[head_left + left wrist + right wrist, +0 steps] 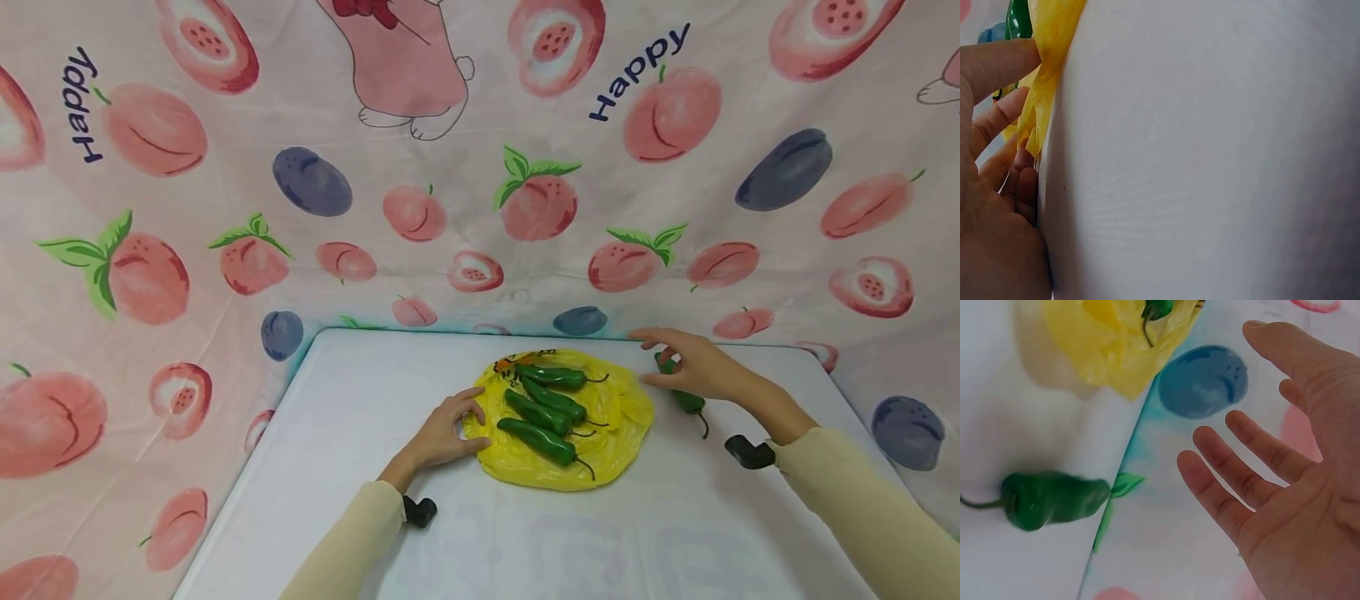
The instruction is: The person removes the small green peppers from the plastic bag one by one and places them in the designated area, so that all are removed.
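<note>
Several green peppers (536, 442) lie side by side on a flattened yellow plastic bag (517, 477), their stems towards the right. My left hand (441, 429) is at the bag's left edge, thumb and fingers spread apart; in the left wrist view the thumb touches the yellow plastic (1050, 69). Over to the right, my right hand (697, 367) hovers by a single green pepper (688, 402) and partly covers it in the head view. In the right wrist view that pepper (1054, 500) lies apart from the extended fingers, which hold nothing.
A white-covered table (360, 375) bears the bag and peppers. Behind it hangs a pink cloth (465, 175) printed with peaches and plums, close to the table's back edge. Each wrist carries a small black device (750, 452).
</note>
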Action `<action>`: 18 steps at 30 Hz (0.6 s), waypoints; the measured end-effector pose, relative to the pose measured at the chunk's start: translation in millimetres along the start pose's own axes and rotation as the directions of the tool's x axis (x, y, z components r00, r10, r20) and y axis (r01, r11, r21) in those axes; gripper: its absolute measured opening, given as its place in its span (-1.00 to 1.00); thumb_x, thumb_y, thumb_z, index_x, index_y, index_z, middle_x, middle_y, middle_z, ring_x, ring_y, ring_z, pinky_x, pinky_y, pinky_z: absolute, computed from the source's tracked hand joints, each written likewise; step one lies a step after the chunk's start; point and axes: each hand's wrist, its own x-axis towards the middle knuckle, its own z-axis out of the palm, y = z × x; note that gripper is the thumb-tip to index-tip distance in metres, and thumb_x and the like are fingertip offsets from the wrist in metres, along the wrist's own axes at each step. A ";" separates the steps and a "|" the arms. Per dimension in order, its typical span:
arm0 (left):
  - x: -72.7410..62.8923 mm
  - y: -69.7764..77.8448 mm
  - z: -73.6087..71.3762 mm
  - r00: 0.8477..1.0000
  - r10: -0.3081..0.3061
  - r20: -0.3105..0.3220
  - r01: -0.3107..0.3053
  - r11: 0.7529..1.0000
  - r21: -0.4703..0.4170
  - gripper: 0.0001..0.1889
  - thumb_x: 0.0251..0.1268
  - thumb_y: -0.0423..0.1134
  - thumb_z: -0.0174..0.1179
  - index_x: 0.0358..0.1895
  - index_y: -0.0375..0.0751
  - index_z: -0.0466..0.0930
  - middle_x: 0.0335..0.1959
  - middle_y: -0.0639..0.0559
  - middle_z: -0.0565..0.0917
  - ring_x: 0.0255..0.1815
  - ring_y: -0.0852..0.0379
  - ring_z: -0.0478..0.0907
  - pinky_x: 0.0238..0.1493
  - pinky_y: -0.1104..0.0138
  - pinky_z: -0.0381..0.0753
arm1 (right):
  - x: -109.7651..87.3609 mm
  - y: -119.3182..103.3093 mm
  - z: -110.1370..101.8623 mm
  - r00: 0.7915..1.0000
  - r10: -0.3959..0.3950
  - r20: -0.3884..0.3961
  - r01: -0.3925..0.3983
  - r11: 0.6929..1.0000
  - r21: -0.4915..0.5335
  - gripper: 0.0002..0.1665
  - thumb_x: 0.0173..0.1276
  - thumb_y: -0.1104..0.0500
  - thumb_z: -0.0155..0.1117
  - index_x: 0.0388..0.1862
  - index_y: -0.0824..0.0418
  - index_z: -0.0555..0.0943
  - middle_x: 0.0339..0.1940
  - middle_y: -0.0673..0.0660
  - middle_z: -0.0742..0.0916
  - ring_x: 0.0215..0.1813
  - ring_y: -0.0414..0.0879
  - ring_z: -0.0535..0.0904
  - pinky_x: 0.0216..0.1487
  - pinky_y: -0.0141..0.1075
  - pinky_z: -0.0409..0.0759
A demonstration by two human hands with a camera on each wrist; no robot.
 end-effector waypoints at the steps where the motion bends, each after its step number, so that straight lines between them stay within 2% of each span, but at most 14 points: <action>1: 0.0 -0.1 0.1 1.000 0.000 -0.001 0.000 1.000 -0.001 -0.74 0.20 -0.05 0.47 -0.17 0.07 0.57 0.57 0.04 0.33 0.58 -0.15 0.20 0.53 -0.20 0.13 | 1.4 -1.6 0.7 1.000 -0.005 -0.004 0.005 1.000 -0.005 -0.21 0.27 0.15 0.56 0.45 0.12 0.45 0.11 0.22 0.70 -0.06 0.06 0.67 -0.16 -0.20 0.74; 4: 0.1 -0.2 0.4 1.000 0.003 -0.002 -0.003 1.000 -0.004 -0.74 0.20 -0.06 0.47 -0.18 0.07 0.57 0.57 0.05 0.33 0.58 -0.15 0.19 0.53 -0.20 0.13 | 5.7 -7.0 3.0 1.000 -0.021 -0.010 0.021 1.000 -0.017 -0.20 0.26 0.15 0.57 0.45 0.11 0.46 0.12 0.20 0.70 -0.05 0.01 0.68 -0.14 -0.19 0.74; 10: -0.3 0.8 -0.2 1.000 0.018 -0.002 -0.018 1.000 -0.002 -0.74 0.20 -0.06 0.47 -0.17 0.04 0.58 0.57 0.03 0.33 0.58 -0.17 0.19 0.52 -0.21 0.13 | 14.5 -18.8 8.2 0.998 -0.066 -0.010 0.066 0.997 -0.037 -0.19 0.23 0.18 0.58 0.44 0.14 0.46 0.12 0.21 0.70 -0.03 0.05 0.69 -0.10 -0.05 0.75; 18: -0.9 2.1 -0.8 1.000 0.028 0.002 -0.028 1.000 0.010 -0.73 0.22 -0.05 0.46 -0.16 0.01 0.58 0.56 0.00 0.33 0.58 -0.18 0.18 0.51 -0.22 0.14 | 28.0 -29.0 19.3 0.996 -0.087 0.013 0.087 0.996 0.002 -0.22 0.28 0.16 0.55 0.45 0.18 0.46 0.18 0.24 0.68 0.05 0.13 0.67 -0.02 0.07 0.73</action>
